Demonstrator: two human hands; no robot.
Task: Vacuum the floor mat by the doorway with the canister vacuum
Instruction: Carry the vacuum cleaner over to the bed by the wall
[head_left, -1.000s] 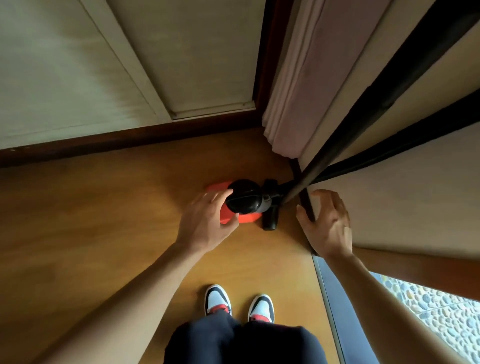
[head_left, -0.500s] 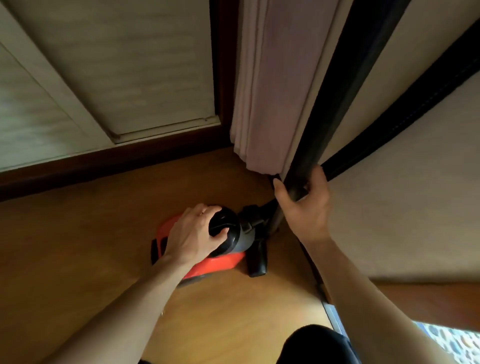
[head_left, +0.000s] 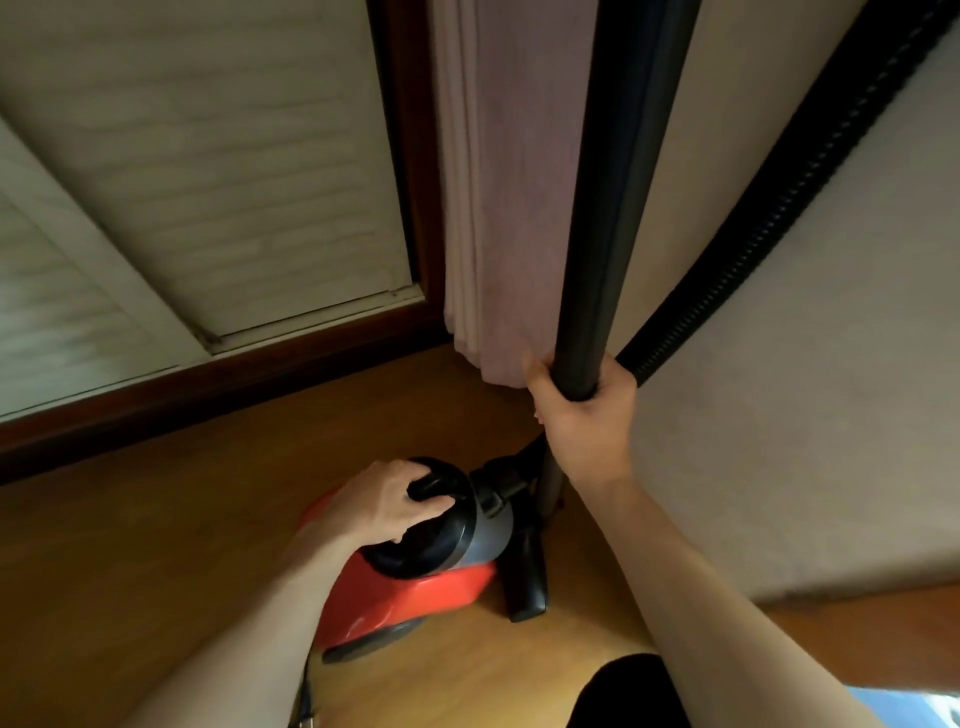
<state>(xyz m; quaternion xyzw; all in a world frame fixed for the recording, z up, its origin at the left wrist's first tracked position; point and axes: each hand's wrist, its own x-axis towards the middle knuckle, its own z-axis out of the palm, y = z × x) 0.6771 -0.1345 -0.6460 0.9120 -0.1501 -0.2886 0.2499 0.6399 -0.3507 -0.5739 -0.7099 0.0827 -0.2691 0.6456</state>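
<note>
A red canister vacuum (head_left: 410, 597) with a black top sits on the wooden floor in the corner. My left hand (head_left: 384, 501) grips the black handle on the vacuum's top. The black wand (head_left: 618, 182) stands upright against the wall, and my right hand (head_left: 584, 415) is closed around its lower part. The black ribbed hose (head_left: 789, 208) runs from behind my right hand up to the upper right. The black floor nozzle (head_left: 527, 584) rests on the floor just right of the canister. No floor mat shows in this view.
A pink curtain (head_left: 511, 182) hangs in the corner just left of the wand. A louvred door (head_left: 208, 182) with a dark wooden frame fills the upper left. A pale wall (head_left: 779, 415) is on the right. The wooden floor (head_left: 156, 545) spreads to the left.
My view has dropped closer to the vacuum. My left hand went from hovering to gripping the top handle. My right hand reached up and closed around the wand.
</note>
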